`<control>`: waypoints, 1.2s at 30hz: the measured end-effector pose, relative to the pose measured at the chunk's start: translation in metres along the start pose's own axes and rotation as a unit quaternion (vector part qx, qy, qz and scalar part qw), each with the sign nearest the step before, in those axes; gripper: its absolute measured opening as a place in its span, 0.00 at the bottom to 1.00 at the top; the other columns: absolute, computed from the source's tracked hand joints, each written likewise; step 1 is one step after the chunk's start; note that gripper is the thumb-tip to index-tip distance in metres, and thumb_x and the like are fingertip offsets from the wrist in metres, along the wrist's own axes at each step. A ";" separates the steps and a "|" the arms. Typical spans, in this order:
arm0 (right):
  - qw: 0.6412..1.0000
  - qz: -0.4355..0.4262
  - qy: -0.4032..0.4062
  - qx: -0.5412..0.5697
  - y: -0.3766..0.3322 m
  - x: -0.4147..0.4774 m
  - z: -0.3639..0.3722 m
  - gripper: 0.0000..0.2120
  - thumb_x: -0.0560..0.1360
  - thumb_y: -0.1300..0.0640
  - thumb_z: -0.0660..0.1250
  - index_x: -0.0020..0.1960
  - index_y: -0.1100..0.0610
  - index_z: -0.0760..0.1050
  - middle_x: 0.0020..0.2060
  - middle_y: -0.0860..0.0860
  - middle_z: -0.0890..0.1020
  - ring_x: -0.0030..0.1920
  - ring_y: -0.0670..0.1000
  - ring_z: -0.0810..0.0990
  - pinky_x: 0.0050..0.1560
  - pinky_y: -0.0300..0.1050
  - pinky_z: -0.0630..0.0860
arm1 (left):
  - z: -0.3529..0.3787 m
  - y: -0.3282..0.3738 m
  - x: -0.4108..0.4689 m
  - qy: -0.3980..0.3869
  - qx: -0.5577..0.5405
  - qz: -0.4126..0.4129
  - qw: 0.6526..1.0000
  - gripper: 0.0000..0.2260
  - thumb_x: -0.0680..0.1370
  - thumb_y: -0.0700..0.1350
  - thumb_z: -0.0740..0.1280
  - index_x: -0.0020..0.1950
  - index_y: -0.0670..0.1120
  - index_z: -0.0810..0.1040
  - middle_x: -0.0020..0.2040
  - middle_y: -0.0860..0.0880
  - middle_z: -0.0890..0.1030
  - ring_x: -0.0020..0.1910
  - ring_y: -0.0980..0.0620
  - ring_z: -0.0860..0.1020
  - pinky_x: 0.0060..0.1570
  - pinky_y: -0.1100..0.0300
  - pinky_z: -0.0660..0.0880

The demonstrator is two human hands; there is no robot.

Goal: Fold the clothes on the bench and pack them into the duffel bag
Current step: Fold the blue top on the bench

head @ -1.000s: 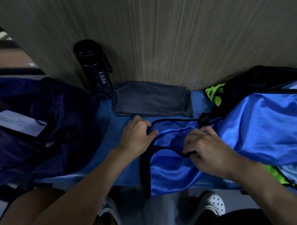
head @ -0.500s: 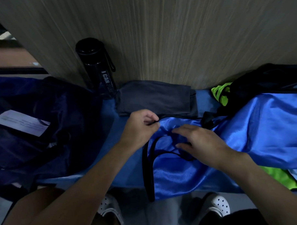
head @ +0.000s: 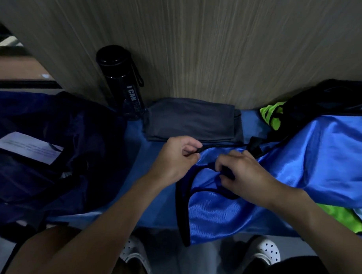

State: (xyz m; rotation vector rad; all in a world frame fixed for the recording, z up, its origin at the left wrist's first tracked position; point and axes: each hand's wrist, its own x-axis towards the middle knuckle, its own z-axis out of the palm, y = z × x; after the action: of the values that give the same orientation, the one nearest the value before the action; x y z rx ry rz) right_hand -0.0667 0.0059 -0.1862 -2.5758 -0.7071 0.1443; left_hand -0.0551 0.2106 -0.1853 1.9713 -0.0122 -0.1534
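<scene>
The left hand has its fingers curled in, with thumb and forefinger pinching the black edge of a shiny blue sleeveless jersey with black trim. Just right of them, the right hand has its fingers curled down and clamped on a black-edged strap of the same jersey. The jersey lies on the blue tabletop, under and to the right of both sets of fingers, and its lower part hangs over the near edge.

Just beyond the left fingers, a folded grey garment lies against the wood-grain wall panel. Left of that garment a black plastic water bottle stands upright. Well left of the fingers sits the dark navy fabric duffel bag, with a white paper tag on it. Beyond and right of the right fingers, a neon green garment shows beside a black fabric heap.
</scene>
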 end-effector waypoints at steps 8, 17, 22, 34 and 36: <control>0.988 0.037 0.022 0.151 0.000 0.003 -0.001 0.08 0.74 0.55 0.72 0.53 0.47 0.81 0.43 0.39 0.76 0.49 0.42 0.75 0.58 0.43 0.70 | -0.004 0.008 -0.006 -0.018 0.045 0.043 0.998 0.11 0.79 0.35 0.66 0.49 0.48 0.84 0.46 0.52 0.86 0.46 0.56 0.84 0.51 0.59 0.80; 0.978 0.014 0.155 0.135 -0.008 0.004 -0.004 0.09 0.71 0.66 0.73 0.42 0.57 0.74 0.34 0.47 0.79 0.40 0.41 0.72 0.45 0.26 0.64 | -0.002 0.016 -0.010 -0.065 0.034 0.039 0.997 0.07 0.73 0.50 0.77 0.47 0.49 0.85 0.37 0.51 0.84 0.37 0.51 0.81 0.39 0.53 0.77; 0.975 0.030 0.137 0.170 -0.003 0.008 -0.008 0.10 0.71 0.57 0.75 0.42 0.53 0.73 0.36 0.45 0.79 0.39 0.46 0.77 0.44 0.33 0.69 | -0.004 0.016 -0.010 -0.033 0.016 0.058 0.998 0.04 0.75 0.42 0.75 0.42 0.49 0.83 0.38 0.50 0.85 0.39 0.51 0.83 0.45 0.52 0.80; 0.985 -0.026 0.100 0.140 -0.002 -0.010 -0.013 0.10 0.68 0.59 0.78 0.41 0.54 0.76 0.38 0.44 0.76 0.40 0.45 0.74 0.41 0.40 0.72 | 0.001 0.009 -0.004 0.010 0.027 0.106 0.994 0.11 0.76 0.37 0.72 0.45 0.53 0.78 0.40 0.52 0.82 0.39 0.51 0.80 0.43 0.59 0.78; 0.990 -0.039 0.020 0.134 0.000 -0.021 -0.011 0.13 0.65 0.49 0.80 0.42 0.52 0.78 0.38 0.43 0.77 0.42 0.46 0.74 0.42 0.41 0.72 | 0.003 0.007 -0.005 0.011 0.030 0.103 0.994 0.11 0.76 0.35 0.70 0.42 0.51 0.78 0.37 0.47 0.82 0.35 0.45 0.79 0.39 0.52 0.76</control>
State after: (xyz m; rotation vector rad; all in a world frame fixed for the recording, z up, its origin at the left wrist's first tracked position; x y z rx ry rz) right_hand -0.0822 -0.0087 -0.1766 -2.2858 -0.7194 0.1525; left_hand -0.0599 0.2057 -0.1798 2.0175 -0.2069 0.0033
